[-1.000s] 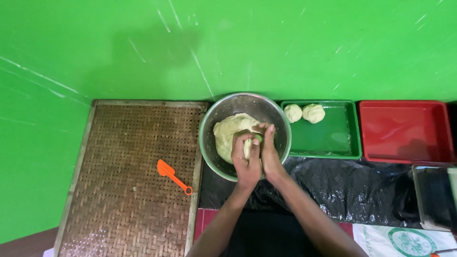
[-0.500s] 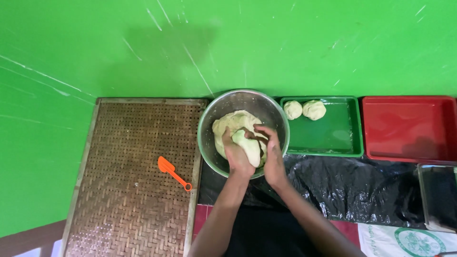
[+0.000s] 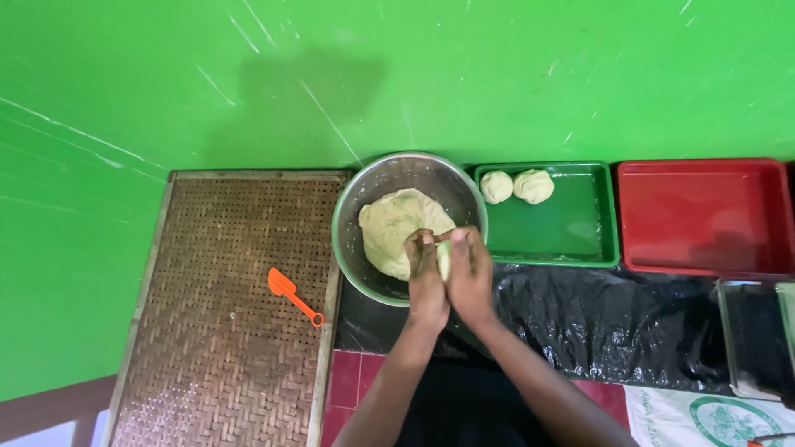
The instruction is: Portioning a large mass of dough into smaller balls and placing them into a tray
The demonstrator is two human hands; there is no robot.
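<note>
**A small piece of dough pressed between our two palms**

We hold a small piece of dough [image 3: 444,258] between our hands, over the near rim of the steel bowl [image 3: 352,211]. Our left hand [image 3: 426,277] and right hand [image 3: 470,275] stand palm to palm, closed on the piece from either side, so that only a pale strip of it shows in the gap between them. The fingers of both hands point away from us, toward the green wall.

Just beyond our fingertips, inside the bowl, lies the large mass of dough [image 3: 396,228], apart from the piece we hold. To the right of the bowl sits a green tray [image 3: 571,236] with two dough balls [image 3: 515,186] side by side in its far left corner. A red tray [image 3: 704,219] stands further right. To our left, an orange scraper [image 3: 292,294] lies on a woven mat [image 3: 215,331], well apart from our hands. Black plastic sheeting [image 3: 596,323] lies under our right forearm.
</note>
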